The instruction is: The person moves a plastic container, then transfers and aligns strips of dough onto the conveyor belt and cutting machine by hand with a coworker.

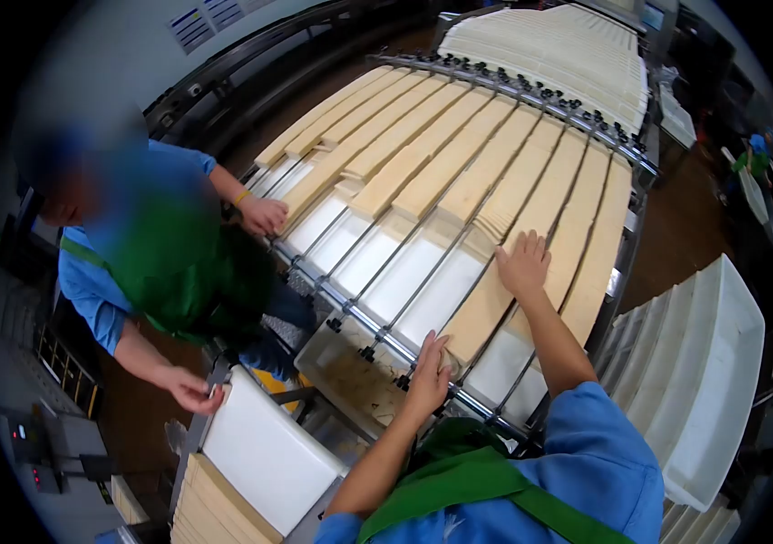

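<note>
Long pale-yellow slabs, resembling layered dough strips, lie side by side on a white belt between thin metal rods. My right hand (524, 266) rests flat with fingers spread on one long slab (486, 313). My left hand (427, 376) has its fingers stretched out and touches that slab's near end, beside the front metal bar (386, 337). Just left of my right hand, a neighbouring slab (492, 224) shows loose layers fanned at its end.
A co-worker in a green apron (196, 263) stands left, one hand (264, 216) at a slab's end, the other (194, 390) by a white board (264, 444). Stacked slabs (218, 508) lie lower left. White stacked bins (704, 363) stand right; a scrap-strewn tray (350, 372) sits below the bar.
</note>
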The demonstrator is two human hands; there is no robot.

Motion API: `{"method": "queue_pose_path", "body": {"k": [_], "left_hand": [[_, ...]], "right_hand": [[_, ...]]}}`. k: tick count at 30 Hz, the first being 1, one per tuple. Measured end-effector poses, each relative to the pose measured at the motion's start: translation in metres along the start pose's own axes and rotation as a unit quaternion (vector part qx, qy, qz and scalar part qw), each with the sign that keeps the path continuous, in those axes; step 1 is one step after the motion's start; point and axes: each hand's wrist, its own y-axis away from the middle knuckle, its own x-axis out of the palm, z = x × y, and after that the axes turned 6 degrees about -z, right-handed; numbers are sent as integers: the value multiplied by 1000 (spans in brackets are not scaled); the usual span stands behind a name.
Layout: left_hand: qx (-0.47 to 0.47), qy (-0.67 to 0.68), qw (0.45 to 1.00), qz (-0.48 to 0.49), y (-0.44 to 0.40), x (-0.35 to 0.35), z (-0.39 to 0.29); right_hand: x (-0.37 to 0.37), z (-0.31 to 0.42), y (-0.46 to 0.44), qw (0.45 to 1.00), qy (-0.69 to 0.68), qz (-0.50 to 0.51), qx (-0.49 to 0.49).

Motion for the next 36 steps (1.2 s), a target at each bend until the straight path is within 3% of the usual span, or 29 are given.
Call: {"method": "queue_pose_path", "body": {"k": [2,7,8,10,11,12,13,14,17,19,22,23,27,30,31,33,34,36], "left_hand": [[-1,2,1000,-28,9,-3,0],[-47,-15,986,-159,49,-43,5],[-58,23,977,-205,57,-51,8],[-88,-49,957,-273,79,-70,19],[-105,-107,942,-301,93,-78,26],[-116,-108,933,-322,105,-86,34],[-135,-50,924,-354,118,-93,40],[-149,-77,909,-381,133,-98,43],[-195,-40,870,-450,173,-110,51],[-204,-33,846,-491,203,-115,51],[-249,41,814,-524,251,-123,58],[-226,12,802,-554,268,-127,59],[-239,-76,716,-651,341,-150,67],[-282,-121,618,-724,406,-172,83],[-304,-113,586,-743,428,-181,85],[-336,-123,526,-771,471,-198,93],[-347,-139,499,-782,493,-205,103],[-391,-153,481,-770,530,-221,116]], "right_hand": [[9,-1,1,998,-16,53,8],[8,2,-1,1000,-4,19,-6],[12,6,5,999,10,-34,-29],[-22,37,24,997,-42,37,-56],[17,25,35,967,-117,-135,-183],[28,28,44,932,-188,-176,-254],[26,42,58,928,-228,-133,-262],[13,57,79,904,-300,-92,-290],[13,96,128,893,-318,-46,-314],[20,116,156,857,-393,46,-331],[11,148,217,794,-413,120,-430],[1,157,243,791,-402,180,-425],[4,178,324,689,-395,274,-542],[-4,193,384,648,-365,348,-571],[-9,199,402,644,-360,350,-577],[-22,217,438,568,-393,377,-616],[-31,227,454,567,-389,377,-621],[-52,247,483,495,-328,310,-743]]}}
